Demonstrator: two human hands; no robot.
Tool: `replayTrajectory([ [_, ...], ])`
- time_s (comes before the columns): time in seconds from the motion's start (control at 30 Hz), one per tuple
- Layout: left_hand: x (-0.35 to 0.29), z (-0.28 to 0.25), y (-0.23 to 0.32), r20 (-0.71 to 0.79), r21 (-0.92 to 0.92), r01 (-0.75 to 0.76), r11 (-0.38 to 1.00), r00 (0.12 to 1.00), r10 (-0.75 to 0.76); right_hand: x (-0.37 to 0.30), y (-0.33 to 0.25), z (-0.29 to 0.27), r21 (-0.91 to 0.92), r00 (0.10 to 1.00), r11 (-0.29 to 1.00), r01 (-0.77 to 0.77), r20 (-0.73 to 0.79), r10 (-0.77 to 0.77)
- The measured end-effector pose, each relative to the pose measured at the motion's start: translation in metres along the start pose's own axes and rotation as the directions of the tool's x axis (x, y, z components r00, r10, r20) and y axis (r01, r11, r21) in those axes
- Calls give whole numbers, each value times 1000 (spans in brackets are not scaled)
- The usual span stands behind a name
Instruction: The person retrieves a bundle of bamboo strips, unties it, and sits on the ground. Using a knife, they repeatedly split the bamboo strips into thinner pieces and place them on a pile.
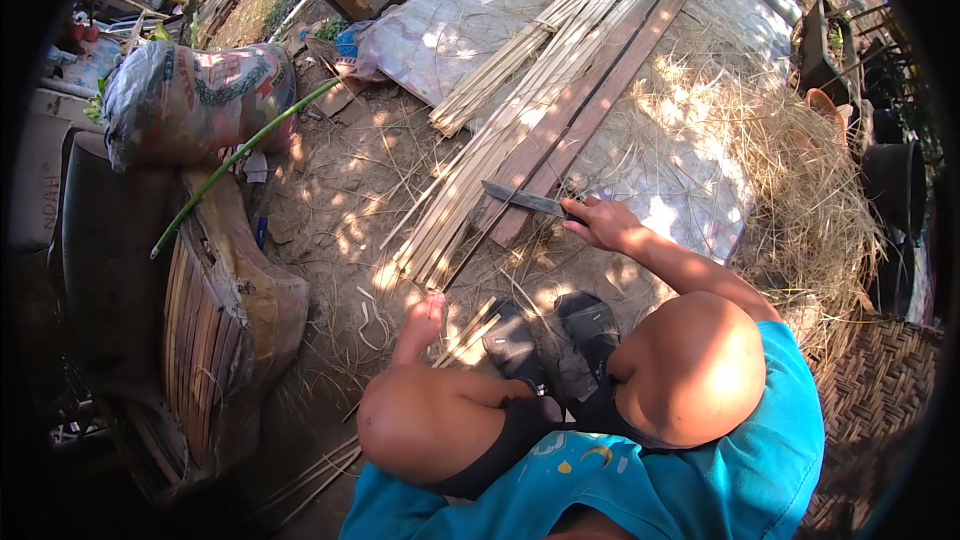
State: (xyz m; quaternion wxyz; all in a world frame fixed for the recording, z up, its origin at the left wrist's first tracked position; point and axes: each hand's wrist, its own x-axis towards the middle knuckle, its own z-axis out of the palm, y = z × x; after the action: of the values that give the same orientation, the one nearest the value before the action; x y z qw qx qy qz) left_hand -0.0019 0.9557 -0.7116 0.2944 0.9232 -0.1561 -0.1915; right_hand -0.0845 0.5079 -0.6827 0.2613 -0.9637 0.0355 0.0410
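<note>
My right hand (606,224) is closed around the handle of a knife (527,200), its blade pointing left. The blade lies across a long, thin dark strip (577,118) that runs along a brown wooden plank (627,70). At the strip's near end, in front of my left knee, my left hand (427,318) is closed with its fingertips pinching the strip. Just left of the plank is a bundle of pale split bamboo strips (520,130), whose near ends reach close to my left hand. The knife's handle is mostly covered by my right hand.
A printed plastic sheet (450,40) lies under the strips. Fine straw-like shavings (740,140) heap up on the right. At the left are a stuffed sack (200,105), a green bamboo pole (235,158) and a wooden block (270,300). A woven mat (880,390) lies at lower right.
</note>
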Motion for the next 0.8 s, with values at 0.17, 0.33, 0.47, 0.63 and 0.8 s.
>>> replayTrajectory([
  [0.17, -27, -39, -49, 240, 225, 153, 962, 948, -207, 7, 203, -97, -106, 709, 784, -612, -514, 483],
  [0.33, -40, -21, -60, 181, 165, 134, 977, 970, -164, 4, 78, -52, 94, 900, 924, -372, -208, 383],
  [0.47, 17, 16, 50, 117, 188, -55, 981, 993, 33, -38, -57, 41, 131, 981, 985, 116, 141, -135],
  [0.63, 3, -3, 15, 223, 465, -36, 884, 972, -77, -11, 108, -27, 47, 870, 934, -354, -349, 348],
  [0.8, -5, -21, -21, 316, 72, -22, 997, 949, -2, 17, 121, -62, 63, 802, 906, -419, -441, 402],
])
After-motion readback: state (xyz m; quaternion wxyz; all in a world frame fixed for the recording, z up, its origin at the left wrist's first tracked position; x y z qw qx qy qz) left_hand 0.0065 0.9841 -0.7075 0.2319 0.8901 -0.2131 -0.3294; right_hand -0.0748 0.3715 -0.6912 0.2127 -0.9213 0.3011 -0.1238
